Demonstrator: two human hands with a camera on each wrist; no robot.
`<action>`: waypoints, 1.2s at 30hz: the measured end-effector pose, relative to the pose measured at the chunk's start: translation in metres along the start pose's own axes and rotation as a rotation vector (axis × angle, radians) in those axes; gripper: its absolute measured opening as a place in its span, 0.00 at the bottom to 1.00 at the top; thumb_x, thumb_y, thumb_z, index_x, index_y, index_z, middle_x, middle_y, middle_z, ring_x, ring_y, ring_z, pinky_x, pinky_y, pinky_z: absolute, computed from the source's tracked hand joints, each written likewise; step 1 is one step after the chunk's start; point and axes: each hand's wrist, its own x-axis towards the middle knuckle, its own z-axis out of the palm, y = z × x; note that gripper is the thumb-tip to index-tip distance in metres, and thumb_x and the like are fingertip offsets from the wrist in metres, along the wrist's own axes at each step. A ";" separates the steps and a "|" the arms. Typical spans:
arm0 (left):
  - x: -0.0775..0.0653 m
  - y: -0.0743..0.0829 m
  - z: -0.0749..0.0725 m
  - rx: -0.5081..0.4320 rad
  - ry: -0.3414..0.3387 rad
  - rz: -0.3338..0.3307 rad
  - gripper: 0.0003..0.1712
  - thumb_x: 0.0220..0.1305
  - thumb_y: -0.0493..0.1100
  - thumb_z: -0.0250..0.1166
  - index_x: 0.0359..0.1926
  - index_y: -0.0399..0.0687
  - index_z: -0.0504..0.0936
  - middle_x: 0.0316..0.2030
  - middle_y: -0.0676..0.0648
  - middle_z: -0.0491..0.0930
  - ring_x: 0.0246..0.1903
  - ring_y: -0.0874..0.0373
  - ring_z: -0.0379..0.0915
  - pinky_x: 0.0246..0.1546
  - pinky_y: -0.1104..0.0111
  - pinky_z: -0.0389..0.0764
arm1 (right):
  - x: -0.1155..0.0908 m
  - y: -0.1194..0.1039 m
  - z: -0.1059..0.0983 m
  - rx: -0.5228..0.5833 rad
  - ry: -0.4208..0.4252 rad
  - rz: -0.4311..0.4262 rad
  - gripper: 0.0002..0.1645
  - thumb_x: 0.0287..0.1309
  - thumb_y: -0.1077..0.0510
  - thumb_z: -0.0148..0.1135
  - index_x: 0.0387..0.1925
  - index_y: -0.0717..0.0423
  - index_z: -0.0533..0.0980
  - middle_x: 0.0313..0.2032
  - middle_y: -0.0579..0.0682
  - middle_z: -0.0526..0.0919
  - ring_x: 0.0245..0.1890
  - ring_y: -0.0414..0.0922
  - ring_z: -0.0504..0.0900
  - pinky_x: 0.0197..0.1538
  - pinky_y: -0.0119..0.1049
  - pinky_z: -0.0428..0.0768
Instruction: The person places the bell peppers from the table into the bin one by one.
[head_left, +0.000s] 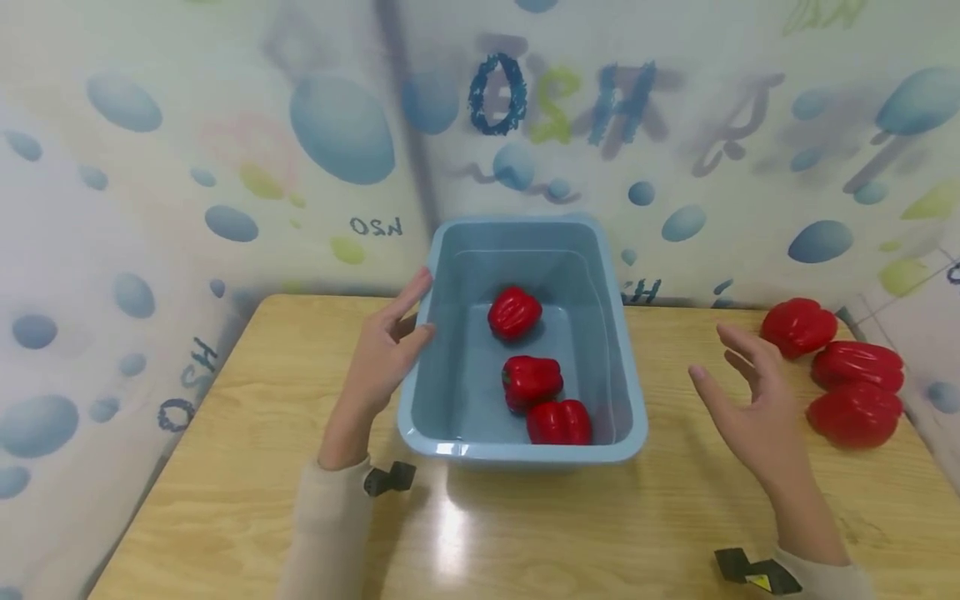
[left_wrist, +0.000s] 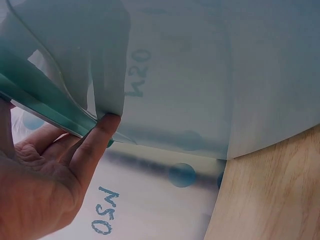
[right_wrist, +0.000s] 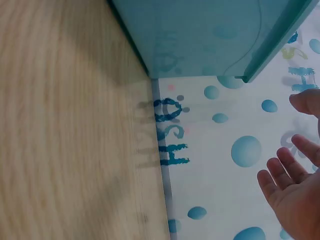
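A light blue plastic bin [head_left: 522,454] stands on the table with three red bell peppers inside. One pepper [head_left: 514,313] lies toward the back; a second [head_left: 531,382] and a third [head_left: 559,422] lie close together near the front. At the bin's left rim is my left hand [head_left: 386,350], its index finger extended and its fingertips at the edge; the left wrist view shows fingers [left_wrist: 95,145] against the bin's rim. My right hand [head_left: 761,408] hovers over the table right of the bin, fingers spread and nothing held, also visible as a hand [right_wrist: 300,195] in the right wrist view.
More red bell peppers sit at the table's right edge: one at the back [head_left: 798,327], one in the middle [head_left: 858,365] and one in front [head_left: 855,415]. A patterned wall covering [head_left: 300,225] rises behind the wooden table [head_left: 247,417].
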 end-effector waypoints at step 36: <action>-0.001 0.002 0.001 0.017 0.000 -0.020 0.37 0.72 0.36 0.58 0.80 0.57 0.66 0.82 0.59 0.60 0.79 0.43 0.64 0.72 0.41 0.74 | -0.075 0.036 -0.054 -0.183 0.339 0.614 0.34 0.71 0.55 0.66 0.75 0.42 0.68 0.62 0.27 0.75 0.65 0.26 0.74 0.66 0.10 0.69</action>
